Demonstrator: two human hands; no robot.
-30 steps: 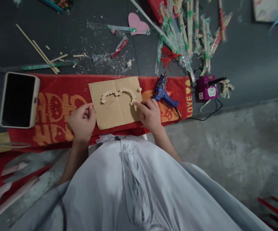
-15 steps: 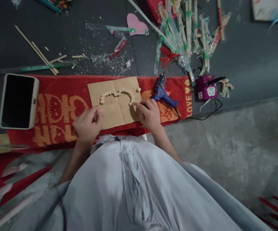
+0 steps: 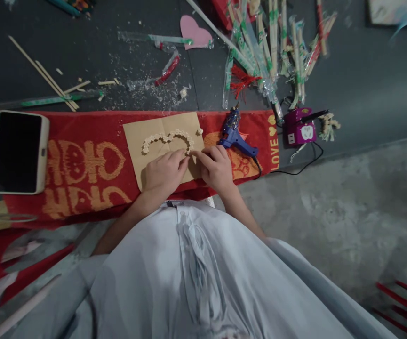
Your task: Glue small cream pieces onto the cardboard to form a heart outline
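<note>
A creased tan sheet of paper [image 3: 134,162] lies on a red towel [image 3: 79,129]. On the paper, a curved row of small pale wooden-looking pieces [image 3: 168,137] forms two humps, like the top of a heart. My left hand [image 3: 166,174] is closed over the paper, thumb and fingertips pressed together by the row's right end; whatever is between them is too small to make out. My right hand [image 3: 216,168] meets it there, index finger reaching to the same end and the other fingers curled. Right of it lies a blue hot glue gun [image 3: 236,134]. One loose pale piece [image 3: 199,132] sits near the paper's right edge.
A tablet-like device [image 3: 19,153] lies at left. Thin wooden sticks [image 3: 41,70], white crumbs and a pink heart [image 3: 195,33] are behind the towel. Wrapped chopsticks [image 3: 252,52] pile up at back right. A purple power socket block [image 3: 299,128] with a cord [image 3: 307,165] stands at right.
My left hand has moved right across the paper to the row's right end, beside my right hand. My right hand stays near that end. The whole view has shifted slightly.
</note>
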